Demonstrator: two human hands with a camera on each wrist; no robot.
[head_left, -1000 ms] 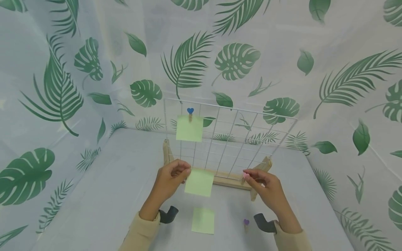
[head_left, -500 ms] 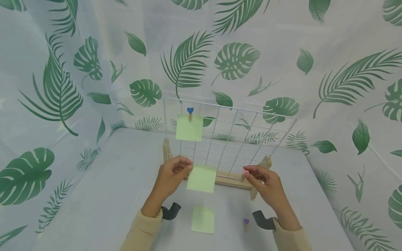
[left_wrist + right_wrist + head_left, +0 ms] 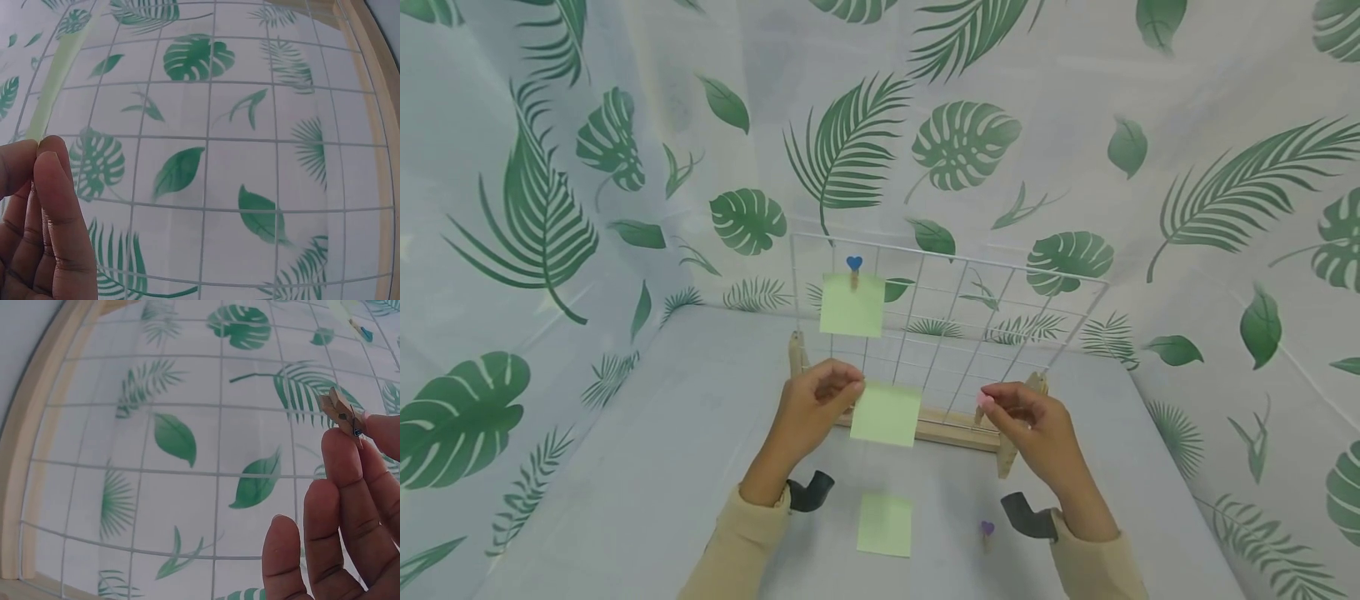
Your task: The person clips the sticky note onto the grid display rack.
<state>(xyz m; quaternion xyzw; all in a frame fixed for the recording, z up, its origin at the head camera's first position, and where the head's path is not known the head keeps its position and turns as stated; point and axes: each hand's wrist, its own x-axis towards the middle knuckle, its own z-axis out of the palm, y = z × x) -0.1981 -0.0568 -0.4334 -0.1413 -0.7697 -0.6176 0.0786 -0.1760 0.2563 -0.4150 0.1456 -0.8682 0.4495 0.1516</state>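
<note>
My left hand (image 3: 817, 406) pinches a pale green sticky note (image 3: 886, 415) by its upper left corner, in front of the wire grid's lower left. In the left wrist view that note (image 3: 59, 72) shows nearly edge-on between thumb and finger. My right hand (image 3: 1037, 429) pinches a small wooden clothespin with a pink top (image 3: 985, 401) near the grid's lower right. The right wrist view shows the clothespin (image 3: 342, 414) with its wooden tips pointing away from the fingers. On the white wire grid (image 3: 925, 333), a blue heart clothespin (image 3: 854, 265) holds another green note (image 3: 852, 307) at the upper left.
The grid stands on a wooden base (image 3: 955, 434) with wooden feet at both sides. On the white table (image 3: 662, 467) in front lie a green sticky note (image 3: 884, 525) and a purple heart clothespin (image 3: 987, 531). Leaf-printed cloth (image 3: 1060, 125) rises behind and at the sides.
My left hand has moved up and slightly right with the sticky note, toward the grid. My right hand has risen a little with the pink clothespin.
</note>
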